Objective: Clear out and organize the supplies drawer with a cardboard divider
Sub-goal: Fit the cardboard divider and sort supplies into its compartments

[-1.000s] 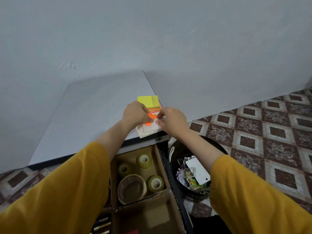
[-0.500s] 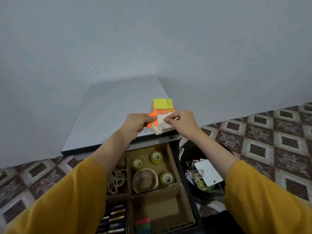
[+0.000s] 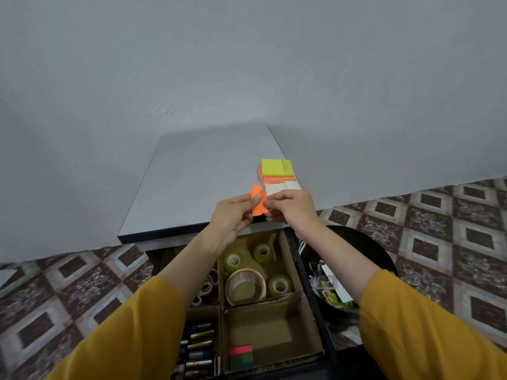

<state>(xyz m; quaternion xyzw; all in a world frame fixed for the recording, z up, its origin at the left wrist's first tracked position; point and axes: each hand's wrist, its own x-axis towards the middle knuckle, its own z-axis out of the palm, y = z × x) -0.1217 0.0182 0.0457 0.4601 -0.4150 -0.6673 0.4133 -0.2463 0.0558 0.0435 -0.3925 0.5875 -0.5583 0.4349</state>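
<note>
**Asker:** What are you holding?

**Me:** A small bunch of orange sticky strips (image 3: 258,202). My left hand (image 3: 233,215) pinches its left edge with the thumb on top, and my right hand (image 3: 290,207) pinches the right edge. Both are closed on it, just over the front edge of the desk top (image 3: 197,174).

**Asker:** How do the strips lie?

**Me:** Their long axis points away from me, toward the stack of sticky notes (image 3: 277,170) on the desk's right corner.

**Asker:** And where do they go?

**Me:** I reckon into the open drawer (image 3: 303,270), which lies below my hands and toward my body. In the cardboard divider (image 3: 260,303), the near right compartment holds a pink and green pad (image 3: 241,356), so that looks like the spot. It sits between my forearms, a little nearer the right hand.

**Asker:** What else is in there?

**Me:** Tape rolls (image 3: 247,286) are in the far compartment and batteries (image 3: 197,344) in the near left one.

**Asker:** And the room?

**Me:** There is a plain grey wall (image 3: 247,64) and a patterned tiled floor (image 3: 452,242). A dark bin (image 3: 384,253) stands just right of the drawer.
</note>
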